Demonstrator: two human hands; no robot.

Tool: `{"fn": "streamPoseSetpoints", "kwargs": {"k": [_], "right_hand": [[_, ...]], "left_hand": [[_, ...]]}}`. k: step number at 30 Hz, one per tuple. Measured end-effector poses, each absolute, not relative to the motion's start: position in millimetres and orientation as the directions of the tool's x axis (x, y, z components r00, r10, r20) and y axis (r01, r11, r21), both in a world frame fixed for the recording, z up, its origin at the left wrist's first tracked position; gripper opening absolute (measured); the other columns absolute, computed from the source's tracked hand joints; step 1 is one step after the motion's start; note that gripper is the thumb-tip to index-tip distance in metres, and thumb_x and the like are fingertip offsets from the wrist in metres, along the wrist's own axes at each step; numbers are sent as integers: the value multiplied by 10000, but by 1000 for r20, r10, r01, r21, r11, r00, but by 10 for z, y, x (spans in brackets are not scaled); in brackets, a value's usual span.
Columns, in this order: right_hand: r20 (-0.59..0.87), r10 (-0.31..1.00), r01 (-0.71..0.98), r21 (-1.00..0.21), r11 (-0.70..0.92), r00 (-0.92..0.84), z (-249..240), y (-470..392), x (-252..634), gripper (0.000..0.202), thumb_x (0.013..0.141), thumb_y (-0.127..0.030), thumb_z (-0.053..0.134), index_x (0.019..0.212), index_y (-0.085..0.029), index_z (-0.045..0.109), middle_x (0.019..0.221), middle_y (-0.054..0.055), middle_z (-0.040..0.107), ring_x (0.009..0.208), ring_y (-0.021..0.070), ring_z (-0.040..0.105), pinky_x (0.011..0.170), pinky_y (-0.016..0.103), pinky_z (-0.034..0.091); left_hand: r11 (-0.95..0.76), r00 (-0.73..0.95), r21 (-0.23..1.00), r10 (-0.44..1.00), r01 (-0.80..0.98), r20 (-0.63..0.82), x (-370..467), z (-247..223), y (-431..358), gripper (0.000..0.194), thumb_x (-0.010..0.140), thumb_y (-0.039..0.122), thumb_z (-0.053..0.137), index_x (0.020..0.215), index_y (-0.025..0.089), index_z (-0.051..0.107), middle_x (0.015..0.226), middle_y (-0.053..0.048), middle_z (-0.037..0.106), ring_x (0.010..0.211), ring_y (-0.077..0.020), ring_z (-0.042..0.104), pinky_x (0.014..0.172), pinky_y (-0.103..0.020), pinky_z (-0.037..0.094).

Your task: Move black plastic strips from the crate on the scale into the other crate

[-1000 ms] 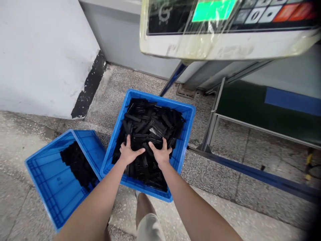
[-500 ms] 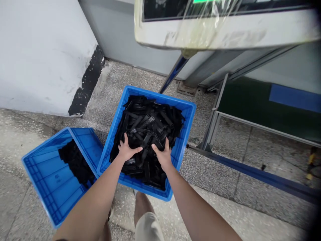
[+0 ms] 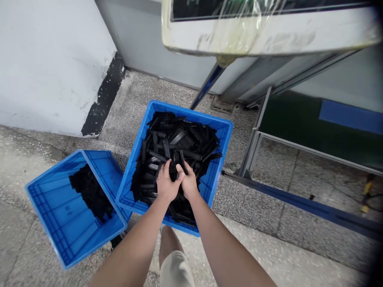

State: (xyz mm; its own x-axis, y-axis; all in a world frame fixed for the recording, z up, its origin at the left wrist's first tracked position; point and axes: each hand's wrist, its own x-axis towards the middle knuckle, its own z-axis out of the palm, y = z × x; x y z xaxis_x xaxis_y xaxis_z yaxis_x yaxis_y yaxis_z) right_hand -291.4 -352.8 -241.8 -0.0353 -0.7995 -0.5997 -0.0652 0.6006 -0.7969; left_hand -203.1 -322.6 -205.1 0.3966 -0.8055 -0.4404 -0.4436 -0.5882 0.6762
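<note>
In the head view a blue plastic bin (image 3: 224, 159) holds a heap of black elongated plastic parts (image 3: 191, 137). My left hand (image 3: 168, 184) and my right hand (image 3: 189, 182) are close together over the near middle of the heap, thumbs almost touching. Between them several black plastic parts are gathered, with the fingers curled round them. How many each hand grips is hidden by the fingers and the dark colour.
To the left a second blue bin (image 3: 56, 215) lies tilted, with more black parts (image 3: 89, 191) inside. A plastic-wrapped display unit (image 3: 254, 38) on a blue pole (image 3: 206, 87) juts over the far side. A metal frame (image 3: 249, 159) stands at right, a white wall (image 3: 50, 67) at left.
My hands were spread apart on the heap; they have come together at its middle and closed round several black parts. The heap's surface has shifted.
</note>
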Motion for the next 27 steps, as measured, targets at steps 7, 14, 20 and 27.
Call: {"fn": "streamPoseSetpoints", "kwargs": {"k": [7, 14, 20, 27], "right_hand": [[-641, -767, 140, -759, 636, 7, -2052, -3485, -2887, 417, 747, -459, 692, 1094, -237, 623, 996, 15, 673, 926, 187, 609, 865, 351, 509], [-595, -803, 144, -798, 586, -32, -1449, -3551, -2921, 373, 723, -424, 727, 1009, -210, 620, 909, -1, 665, 801, 141, 599, 750, 278, 502], [-530, -824, 40, -845, 533, -198, -937, -3507, -2881, 476, 663, -520, 715, 990, -189, 614, 912, 33, 677, 818, 186, 608, 765, 334, 509], [-514, -853, -5, -856, 517, -88, -512, -2991, -1965, 467, 693, -525, 680, 1028, -205, 613, 963, 49, 683, 873, 218, 625, 779, 358, 531]], "left_hand": [[-497, 540, 793, -800, -352, -262, -2257, -1867, -3144, 571, 827, 477, 554, 1328, 231, 431, 1375, -102, 509, 1300, -241, 443, 1122, -416, 356], [-380, 548, 867, -821, -321, -157, -2320, -1403, -3174, 600, 797, 451, 590, 1329, 235, 418, 1391, -114, 475, 1307, -255, 427, 1120, -441, 354], [-316, 470, 891, -872, -326, -137, -2183, -875, -3188, 668, 710, 453, 679, 1311, 301, 428, 1407, -77, 453, 1325, -266, 396, 1126, -453, 342], [-365, 549, 845, -829, -391, -105, -1239, -338, -2629, 685, 680, 470, 686, 1300, 344, 423, 1425, -42, 431, 1332, -274, 381, 1131, -473, 331]]}}
